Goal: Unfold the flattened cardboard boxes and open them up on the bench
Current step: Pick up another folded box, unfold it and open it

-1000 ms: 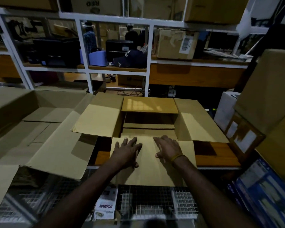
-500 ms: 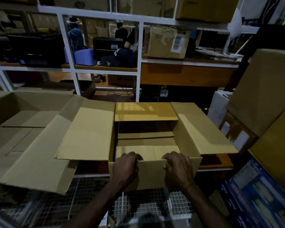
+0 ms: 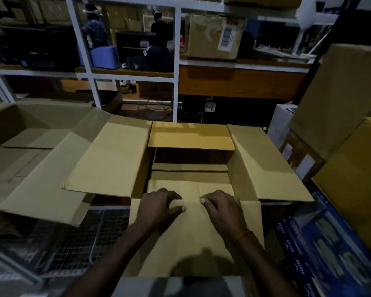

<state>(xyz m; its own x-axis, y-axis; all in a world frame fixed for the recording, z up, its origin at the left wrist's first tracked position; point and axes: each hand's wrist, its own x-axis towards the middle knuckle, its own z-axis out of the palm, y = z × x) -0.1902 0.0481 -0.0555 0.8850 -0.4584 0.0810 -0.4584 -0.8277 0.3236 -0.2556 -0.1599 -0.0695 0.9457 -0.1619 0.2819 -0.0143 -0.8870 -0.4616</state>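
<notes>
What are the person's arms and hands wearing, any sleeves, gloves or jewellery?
Both forearms are bare as far as the picture shows, with no sleeves in view. The hands, left and right, wear no gloves, and no rings can be made out in the dim light. The only item worn is a thin yellow-orange band around the right wrist.

Wooden bench (image 3: 274, 203), mostly hidden under two opened cardboard boxes: one (image 3: 191, 163) central, another (image 3: 30, 151) left.

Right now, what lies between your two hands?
Only bare cardboard of the near flap, at its fold; left hand and right hand stay apart in the head view.
</notes>
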